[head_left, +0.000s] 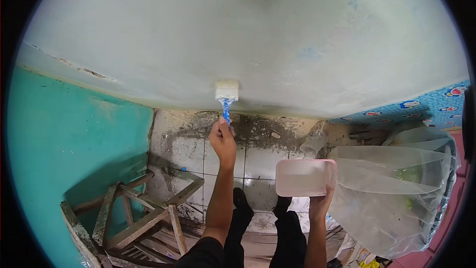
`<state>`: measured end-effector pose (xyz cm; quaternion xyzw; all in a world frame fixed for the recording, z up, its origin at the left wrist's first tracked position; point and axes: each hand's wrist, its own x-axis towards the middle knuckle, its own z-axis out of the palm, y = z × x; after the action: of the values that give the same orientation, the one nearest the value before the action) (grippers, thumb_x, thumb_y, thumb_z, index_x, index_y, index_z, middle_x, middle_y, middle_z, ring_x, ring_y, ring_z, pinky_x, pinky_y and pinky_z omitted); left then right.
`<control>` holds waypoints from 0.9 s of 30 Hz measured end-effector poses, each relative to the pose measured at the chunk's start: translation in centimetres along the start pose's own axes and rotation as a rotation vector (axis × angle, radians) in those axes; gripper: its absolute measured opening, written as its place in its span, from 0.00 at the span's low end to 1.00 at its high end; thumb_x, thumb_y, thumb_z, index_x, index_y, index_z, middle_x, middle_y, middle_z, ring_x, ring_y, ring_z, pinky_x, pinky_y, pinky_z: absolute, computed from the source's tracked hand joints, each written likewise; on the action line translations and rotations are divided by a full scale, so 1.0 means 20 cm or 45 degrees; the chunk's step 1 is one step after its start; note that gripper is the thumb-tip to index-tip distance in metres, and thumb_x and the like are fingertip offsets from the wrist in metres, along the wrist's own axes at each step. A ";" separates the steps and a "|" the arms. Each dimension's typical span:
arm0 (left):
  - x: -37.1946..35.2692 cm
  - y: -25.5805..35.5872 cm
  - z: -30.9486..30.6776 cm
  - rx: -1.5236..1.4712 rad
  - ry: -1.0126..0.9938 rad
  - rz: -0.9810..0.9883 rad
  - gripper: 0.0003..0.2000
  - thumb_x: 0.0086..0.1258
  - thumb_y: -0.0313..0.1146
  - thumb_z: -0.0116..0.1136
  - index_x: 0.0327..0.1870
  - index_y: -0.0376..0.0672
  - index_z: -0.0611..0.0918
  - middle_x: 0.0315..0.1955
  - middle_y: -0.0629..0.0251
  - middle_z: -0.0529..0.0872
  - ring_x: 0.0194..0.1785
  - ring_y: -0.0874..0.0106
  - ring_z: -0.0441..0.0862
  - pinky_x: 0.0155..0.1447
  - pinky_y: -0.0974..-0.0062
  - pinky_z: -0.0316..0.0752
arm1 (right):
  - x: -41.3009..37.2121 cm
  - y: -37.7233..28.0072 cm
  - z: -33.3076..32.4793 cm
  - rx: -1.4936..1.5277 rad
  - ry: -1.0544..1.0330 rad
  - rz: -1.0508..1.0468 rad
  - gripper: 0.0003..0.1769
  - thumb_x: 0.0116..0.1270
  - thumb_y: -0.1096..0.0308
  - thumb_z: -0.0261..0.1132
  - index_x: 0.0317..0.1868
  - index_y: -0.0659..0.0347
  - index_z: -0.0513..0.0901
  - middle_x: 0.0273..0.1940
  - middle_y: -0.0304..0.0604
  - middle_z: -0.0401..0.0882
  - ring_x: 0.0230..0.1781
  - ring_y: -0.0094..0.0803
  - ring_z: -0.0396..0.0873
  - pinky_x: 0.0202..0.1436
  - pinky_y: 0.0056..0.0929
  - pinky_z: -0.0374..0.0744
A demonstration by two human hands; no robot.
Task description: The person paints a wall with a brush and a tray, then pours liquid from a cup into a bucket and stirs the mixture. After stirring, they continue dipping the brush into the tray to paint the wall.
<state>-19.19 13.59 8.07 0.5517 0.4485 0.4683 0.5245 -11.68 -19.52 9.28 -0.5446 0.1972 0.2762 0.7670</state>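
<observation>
My left hand (222,141) is raised and gripped around the blue handle of a paintbrush (226,92). Its wide white bristles press flat against the pale, freshly coated wall (258,34) in front of me. My right hand (321,204) holds a pinkish-white plastic tub (305,177) from below, at waist height and to the right of the brush. Its side faces the camera, so its contents are hidden. My dark-trousered legs (285,228) stand below, between the two arms.
A teal wall (69,139) meets the pale wall at the left corner. A paint-spattered wooden frame (136,213) stands at lower left on the dirty tiled floor (258,161). Clear plastic sheeting (396,188) covers things at the right, below a blue cartoon-patterned surface (436,101).
</observation>
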 end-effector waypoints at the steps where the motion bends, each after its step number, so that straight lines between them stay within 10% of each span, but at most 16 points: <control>1: -0.01 0.08 0.01 -0.030 0.015 0.027 0.16 0.82 0.38 0.48 0.33 0.36 0.78 0.20 0.73 0.71 0.24 0.84 0.65 0.28 0.80 0.59 | 0.00 -0.01 0.00 0.002 -0.010 0.000 0.30 0.77 0.51 0.49 0.73 0.58 0.64 0.67 0.45 0.71 0.67 0.37 0.71 0.69 0.40 0.71; 6: 0.03 -0.09 0.13 -0.053 0.060 0.028 0.15 0.83 0.38 0.47 0.36 0.37 0.77 0.22 0.73 0.72 0.25 0.84 0.65 0.28 0.80 0.59 | 0.05 0.06 -0.09 0.001 -0.024 0.016 0.29 0.77 0.52 0.49 0.72 0.58 0.65 0.67 0.45 0.71 0.67 0.37 0.70 0.68 0.40 0.71; 16: -0.12 -1.58 0.15 0.894 -0.072 -0.128 0.18 0.80 0.46 0.48 0.40 0.39 0.82 0.32 0.57 0.86 0.35 0.56 0.84 0.39 0.61 0.75 | 0.09 0.17 -0.21 0.009 0.025 0.067 0.32 0.76 0.53 0.52 0.73 0.62 0.64 0.67 0.48 0.69 0.69 0.39 0.67 0.71 0.42 0.68; 21: -0.05 -1.69 0.21 0.741 -0.179 -0.275 0.18 0.78 0.43 0.50 0.36 0.38 0.86 0.31 0.56 0.88 0.33 0.55 0.85 0.38 0.59 0.76 | 0.04 0.14 -0.24 0.011 0.034 0.033 0.32 0.75 0.53 0.51 0.74 0.61 0.62 0.68 0.49 0.68 0.69 0.39 0.67 0.71 0.42 0.68; 27: -0.12 -0.59 0.33 0.337 -0.097 -0.339 0.20 0.77 0.39 0.53 0.28 0.31 0.81 0.19 0.62 0.81 0.22 0.73 0.76 0.31 0.72 0.69 | -0.05 -0.01 -0.22 0.071 -0.034 0.070 0.33 0.75 0.55 0.51 0.76 0.59 0.59 0.71 0.49 0.65 0.72 0.40 0.65 0.73 0.43 0.67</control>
<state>-13.00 10.82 -3.86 0.5692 0.5550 0.3105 0.5211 -12.36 -23.93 8.53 -0.5136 0.2095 0.2987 0.7766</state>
